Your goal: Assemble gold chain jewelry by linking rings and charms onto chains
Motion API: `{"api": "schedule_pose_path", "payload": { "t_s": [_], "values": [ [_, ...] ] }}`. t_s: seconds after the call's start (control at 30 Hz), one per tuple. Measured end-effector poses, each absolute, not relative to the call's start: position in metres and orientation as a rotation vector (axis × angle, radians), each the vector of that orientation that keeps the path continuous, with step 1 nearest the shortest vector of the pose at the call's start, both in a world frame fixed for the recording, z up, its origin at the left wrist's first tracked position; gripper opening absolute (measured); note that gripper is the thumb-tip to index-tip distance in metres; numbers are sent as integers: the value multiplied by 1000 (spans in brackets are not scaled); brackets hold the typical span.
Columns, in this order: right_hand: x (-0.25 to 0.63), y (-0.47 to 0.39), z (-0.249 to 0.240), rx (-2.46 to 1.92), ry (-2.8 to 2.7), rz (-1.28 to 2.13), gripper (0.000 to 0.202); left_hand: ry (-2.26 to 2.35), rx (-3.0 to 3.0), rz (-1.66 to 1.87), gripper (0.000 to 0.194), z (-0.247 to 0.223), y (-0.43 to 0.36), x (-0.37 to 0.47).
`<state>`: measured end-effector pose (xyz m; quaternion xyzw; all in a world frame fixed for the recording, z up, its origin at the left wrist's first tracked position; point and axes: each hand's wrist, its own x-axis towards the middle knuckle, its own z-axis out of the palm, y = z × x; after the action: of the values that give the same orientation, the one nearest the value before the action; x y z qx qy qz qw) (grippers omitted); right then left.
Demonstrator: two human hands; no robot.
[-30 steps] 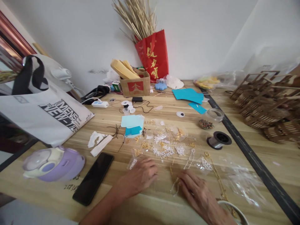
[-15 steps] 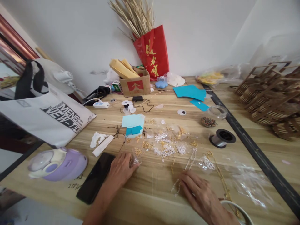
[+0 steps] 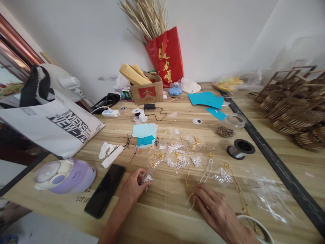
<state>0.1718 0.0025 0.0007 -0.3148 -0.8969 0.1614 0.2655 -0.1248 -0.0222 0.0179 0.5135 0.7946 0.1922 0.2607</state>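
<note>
My left hand (image 3: 134, 185) is closed around a small clear bag of silver beads (image 3: 147, 177), just above the wooden table. My right hand (image 3: 214, 206) rests on the table at the right, its fingers bent down over a silver chain (image 3: 206, 171); parts of the chain show on both sides of the fingertips, which are partly hidden. Between and beyond the hands lie silver beads (image 3: 182, 162) and gold beads (image 3: 159, 155), some in small plastic bags. A gold chain (image 3: 238, 188) stretches to the right of my right hand.
A black phone (image 3: 105, 191) and a purple-and-cream container (image 3: 68, 177) lie left of my left hand. A wire spool (image 3: 240, 149) and a clear jar of beads (image 3: 225, 131) stand at right. Plastic bags (image 3: 271, 198) lie near the right edge. Woven baskets (image 3: 291, 108) are stacked behind.
My left hand has lifted the bag of silver beads and drawn it slightly toward me, away from the gold beads. The right hand stays nearly in place.
</note>
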Motion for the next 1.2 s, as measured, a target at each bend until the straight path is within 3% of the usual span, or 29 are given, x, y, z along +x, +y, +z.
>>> {"api": "schedule_pose_path", "payload": {
  "t_s": [0.43, 0.77, 1.03, 1.2],
  "values": [
    [170, 2, 3, -881, -2426, 561, 24, 1634, 972, 880, 42, 23, -19, -116],
    [151, 0, 22, -918, -2215, 922, 20, 1334, 919, 954, 34, 32, 16, -92],
    [130, 13, 19, -1057, -1743, 1602, 14, 1219, 1020, 909, 30, 26, 27, -70],
    [112, 26, 8, -990, -1384, 1851, 27, 1202, 1021, 971, 31, 20, 27, -69]
  ]
}}
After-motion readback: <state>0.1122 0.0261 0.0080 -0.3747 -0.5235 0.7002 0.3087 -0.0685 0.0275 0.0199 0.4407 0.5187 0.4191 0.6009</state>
